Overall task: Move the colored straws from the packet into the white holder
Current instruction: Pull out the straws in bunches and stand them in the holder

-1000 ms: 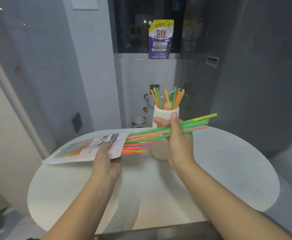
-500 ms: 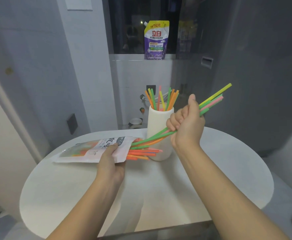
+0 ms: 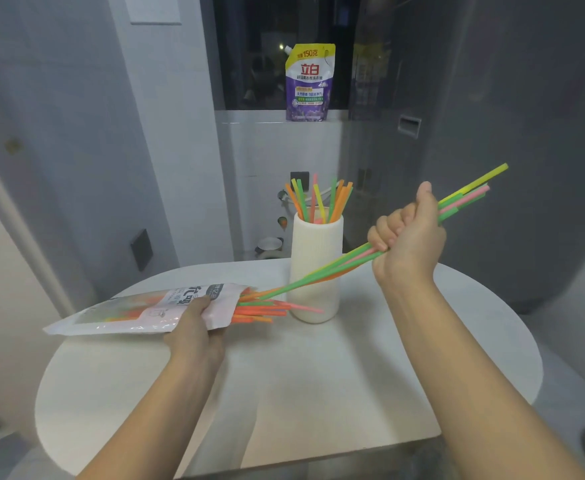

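The task looks partly done: about a dozen straws stand in the holder (image 3: 317, 268) near the table's (image 3: 318, 375) far edge. The right hand (image 3: 407, 237) is clenched round a bunch (image 3: 318, 273) whose low ends are barely out of the packet (image 3: 138, 310), which the left hand (image 3: 194, 327) grasps at its mouth. More straws (image 3: 263, 311) poke from it, still to move.

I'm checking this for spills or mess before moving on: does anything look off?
Nothing is spilled or damaged. The only loose end: several straws poke out of the packet mouth over the table, and could slip out. The white holder stands upright.
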### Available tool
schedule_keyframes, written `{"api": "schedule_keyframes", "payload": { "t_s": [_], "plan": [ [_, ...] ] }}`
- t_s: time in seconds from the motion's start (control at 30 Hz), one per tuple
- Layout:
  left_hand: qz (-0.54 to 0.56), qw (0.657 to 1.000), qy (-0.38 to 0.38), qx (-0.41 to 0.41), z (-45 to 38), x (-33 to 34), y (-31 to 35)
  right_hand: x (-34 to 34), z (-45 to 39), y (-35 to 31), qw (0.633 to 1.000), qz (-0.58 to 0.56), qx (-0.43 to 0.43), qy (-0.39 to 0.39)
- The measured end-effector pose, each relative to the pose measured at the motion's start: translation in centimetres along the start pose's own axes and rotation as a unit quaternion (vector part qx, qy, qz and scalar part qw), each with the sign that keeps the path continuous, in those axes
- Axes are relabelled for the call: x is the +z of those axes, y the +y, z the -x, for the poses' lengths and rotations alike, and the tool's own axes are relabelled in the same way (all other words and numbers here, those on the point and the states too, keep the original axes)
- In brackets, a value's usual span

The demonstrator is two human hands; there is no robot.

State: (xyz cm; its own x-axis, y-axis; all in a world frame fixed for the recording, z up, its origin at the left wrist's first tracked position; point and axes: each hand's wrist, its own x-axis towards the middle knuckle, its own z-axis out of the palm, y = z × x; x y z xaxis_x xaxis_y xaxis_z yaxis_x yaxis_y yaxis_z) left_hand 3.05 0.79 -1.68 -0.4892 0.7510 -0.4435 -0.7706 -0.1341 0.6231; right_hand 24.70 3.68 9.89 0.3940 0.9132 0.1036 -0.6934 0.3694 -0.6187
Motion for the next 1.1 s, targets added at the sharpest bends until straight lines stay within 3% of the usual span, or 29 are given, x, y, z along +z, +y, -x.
{"api": "schedule_keyframes", "payload": {
  "t_s": [0.27,0.5,0.7,0.9,1.1],
  "plan": [
    [-0.051,0.996,0.064,0.036,-1.5,-0.9,-0.2,-0.9,-1.2,-1.2,1.0,0.023,-0.005,0.011],
    [-0.097,0.987,0.106,0.073,-2.3,-1.9,-0.5,-0.7,-1.7,-2.1,0.992,0.128,-0.023,0.009],
    [-0.103,0.99,0.075,0.065,-2.5,-1.9,-1.1,1.4,-1.2,-3.0,0.975,0.209,-0.059,-0.049],
    [-0.09,0.993,0.05,0.056,-2.3,-1.7,-1.7,3.3,-0.8,-3.1,0.926,0.337,-0.116,-0.127],
    [-0.081,0.994,0.023,0.062,-2.1,-1.6,-1.2,2.6,-0.4,-0.4,0.91,0.377,-0.116,-0.129]
  ]
}}
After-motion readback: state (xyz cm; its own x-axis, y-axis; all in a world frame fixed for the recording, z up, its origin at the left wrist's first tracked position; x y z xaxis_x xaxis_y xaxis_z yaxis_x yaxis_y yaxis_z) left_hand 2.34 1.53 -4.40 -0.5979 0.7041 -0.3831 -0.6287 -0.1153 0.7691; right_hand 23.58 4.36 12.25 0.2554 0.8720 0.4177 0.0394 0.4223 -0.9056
